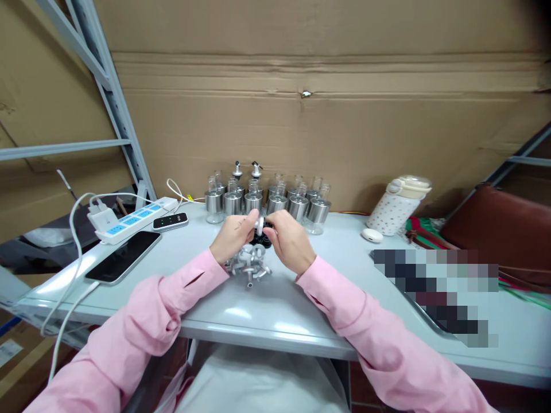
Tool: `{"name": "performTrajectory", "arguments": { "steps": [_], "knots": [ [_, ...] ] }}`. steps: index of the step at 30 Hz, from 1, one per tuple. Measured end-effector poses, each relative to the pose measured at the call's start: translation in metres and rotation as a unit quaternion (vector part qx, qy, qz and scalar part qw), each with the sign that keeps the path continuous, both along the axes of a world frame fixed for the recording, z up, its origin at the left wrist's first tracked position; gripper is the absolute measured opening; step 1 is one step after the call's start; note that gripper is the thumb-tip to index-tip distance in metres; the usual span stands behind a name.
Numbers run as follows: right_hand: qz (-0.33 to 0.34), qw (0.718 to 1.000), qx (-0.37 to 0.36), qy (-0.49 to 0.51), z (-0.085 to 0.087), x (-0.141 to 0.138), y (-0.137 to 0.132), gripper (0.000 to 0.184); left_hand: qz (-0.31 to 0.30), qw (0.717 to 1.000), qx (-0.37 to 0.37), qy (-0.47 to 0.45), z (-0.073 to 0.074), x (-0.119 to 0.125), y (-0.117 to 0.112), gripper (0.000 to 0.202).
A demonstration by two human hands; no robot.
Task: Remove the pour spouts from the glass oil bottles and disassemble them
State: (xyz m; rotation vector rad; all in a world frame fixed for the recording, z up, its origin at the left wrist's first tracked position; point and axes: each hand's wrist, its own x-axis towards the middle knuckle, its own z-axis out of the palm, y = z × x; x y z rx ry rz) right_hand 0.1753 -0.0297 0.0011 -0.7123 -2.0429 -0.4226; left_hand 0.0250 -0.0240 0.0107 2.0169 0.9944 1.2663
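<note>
My left hand and my right hand meet above the middle of the grey table, both in pink sleeves. Their fingers pinch together on a small silver and black pourer spout held between them. Right under the hands lies a pile of several loose silver spouts, with a few black parts behind it. Beyond the hands stands a row of several glass bottles with steel collars; two at the back carry spouts.
A white power strip with a charger and cables lies at the left, beside a black remote and a phone. A white spotted flask and brown bag stand right. Cardboard backs the table.
</note>
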Motion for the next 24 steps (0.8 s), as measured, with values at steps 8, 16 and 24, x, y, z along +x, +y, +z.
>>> {"name": "performTrajectory", "arguments": {
  "steps": [8,16,24],
  "knots": [
    [0.008,0.982,-0.174,0.077,-0.006,0.004,-0.003,0.031,0.076,0.888,0.413,0.186,-0.018,-0.012,0.01,0.049],
    [0.036,0.924,-0.344,0.165,-0.005,-0.001,-0.002,0.055,0.092,0.825,0.51,0.226,-0.013,-0.011,0.005,0.048],
    [0.026,0.909,-0.37,0.189,-0.006,-0.009,-0.005,0.058,0.091,0.868,0.446,0.198,-0.014,-0.011,0.005,0.052]
  ]
}}
